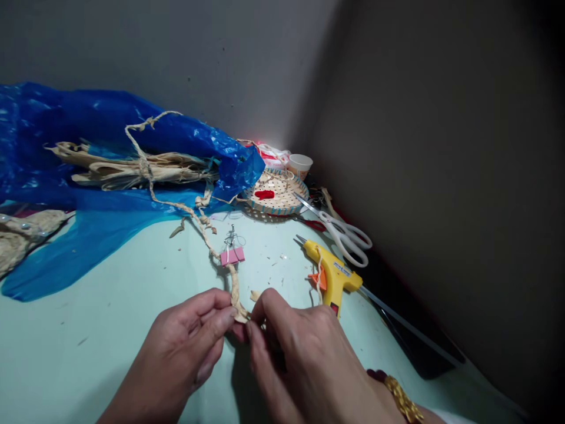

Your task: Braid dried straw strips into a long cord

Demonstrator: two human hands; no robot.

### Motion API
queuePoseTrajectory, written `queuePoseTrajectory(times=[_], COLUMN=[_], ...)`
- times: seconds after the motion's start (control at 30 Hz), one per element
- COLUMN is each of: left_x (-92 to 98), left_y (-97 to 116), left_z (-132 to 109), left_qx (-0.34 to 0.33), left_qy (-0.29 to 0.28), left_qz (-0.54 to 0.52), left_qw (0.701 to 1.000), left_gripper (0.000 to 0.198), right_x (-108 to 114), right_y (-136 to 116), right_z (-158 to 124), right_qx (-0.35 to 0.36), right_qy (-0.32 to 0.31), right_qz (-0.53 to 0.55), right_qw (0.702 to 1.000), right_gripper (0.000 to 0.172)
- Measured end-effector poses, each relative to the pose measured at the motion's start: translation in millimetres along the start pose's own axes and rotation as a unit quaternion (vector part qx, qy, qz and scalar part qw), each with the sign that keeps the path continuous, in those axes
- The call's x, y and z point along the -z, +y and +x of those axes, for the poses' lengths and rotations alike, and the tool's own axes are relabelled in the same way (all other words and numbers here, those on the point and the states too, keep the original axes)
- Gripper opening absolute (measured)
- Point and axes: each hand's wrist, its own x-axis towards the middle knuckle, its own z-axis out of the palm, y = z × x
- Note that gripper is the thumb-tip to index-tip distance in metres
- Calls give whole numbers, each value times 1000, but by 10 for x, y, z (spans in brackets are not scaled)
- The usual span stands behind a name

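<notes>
A braided cord of dry husk strips (235, 284) runs down between my hands. My left hand (189, 341) pinches the cord's near end between thumb and forefinger. Close beside it, my right hand (295, 347) has its thumb and forefinger pressed together at the same end of the strip; the rest of its fingers are partly hidden. Just above, a pink binder clip (232, 256) grips the cord. From there the thin braid (170, 204) trails away to the upper left, across a bundle of dry husks (119, 168).
Blue plastic bag (44, 141) spreads across the back left of the pale green table (132, 259). On the right lie a yellow glue gun (339, 271) and white-handled scissors (338, 229). Behind them are a woven basket (286, 197) with red thread (265, 194) and a paper cup (300, 166).
</notes>
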Motion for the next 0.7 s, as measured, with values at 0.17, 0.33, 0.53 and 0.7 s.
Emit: queuePoseTrajectory(times=[0.17,0.33,0.53,0.7], left_x=[-22,-50,-22,12], left_y=[1,11,-6,-13], left_z=[-2,-7,27,39], left_qx=[11,12,31,-9], left_qy=[26,53,68,27], left_qz=[-5,-7,0,29], left_qw=[1000,998,997,999], left_gripper=[27,24,29,26], right_x=[33,18,-1,-5], right_y=[4,-7,-16,-26], right_z=[25,24,19,8], right_qx=[-26,-62,-64,-58], right_qy=[-37,-58,-74,-89], right_qz=[8,6,-16,-30], right_qw=[999,996,995,994], right_gripper=[10,9,5,4])
